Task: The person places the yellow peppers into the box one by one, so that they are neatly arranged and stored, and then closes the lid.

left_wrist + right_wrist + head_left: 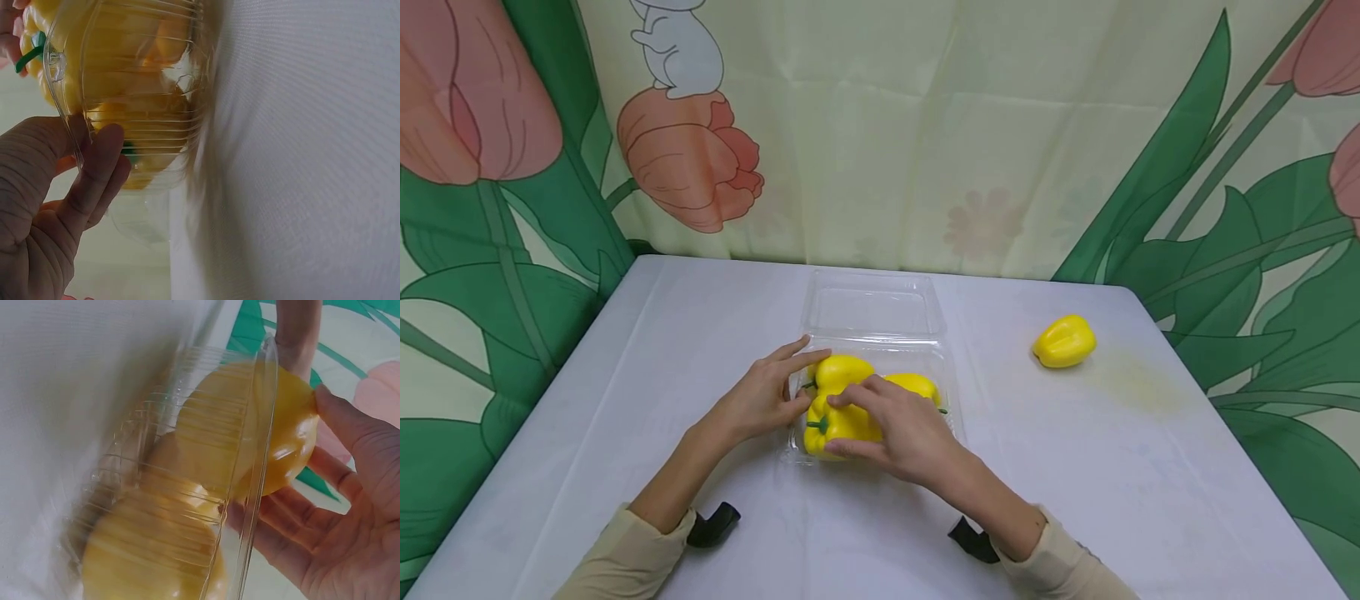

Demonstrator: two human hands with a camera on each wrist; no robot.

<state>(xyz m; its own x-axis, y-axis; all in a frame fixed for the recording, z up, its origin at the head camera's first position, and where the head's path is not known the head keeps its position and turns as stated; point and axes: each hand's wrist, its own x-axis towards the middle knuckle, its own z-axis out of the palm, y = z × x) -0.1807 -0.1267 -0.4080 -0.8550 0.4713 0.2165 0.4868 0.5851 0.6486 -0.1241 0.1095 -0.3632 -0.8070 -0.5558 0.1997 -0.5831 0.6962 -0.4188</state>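
Note:
A clear plastic clamshell box (925, 358) holds several yellow bell peppers. My left hand (760, 396) grips the box's left rim; in the left wrist view its thumb and fingers pinch the clear wall (144, 94). My right hand (913, 429) holds the front bell pepper (853, 427), whose green stem points left. In the right wrist view, thumb and fingers lie round that pepper (290, 437), which stands partly above the rim. Behind it is another pepper (842, 369), and a third (913, 385) lies at the right, partly covered by my right hand.
The box's clear lid (872, 304) lies folded back toward the table's far edge. One loose yellow bell pepper (1065, 342) rests on the white tablecloth (1075, 483) at the right. A printed curtain (880, 133) hangs behind the table.

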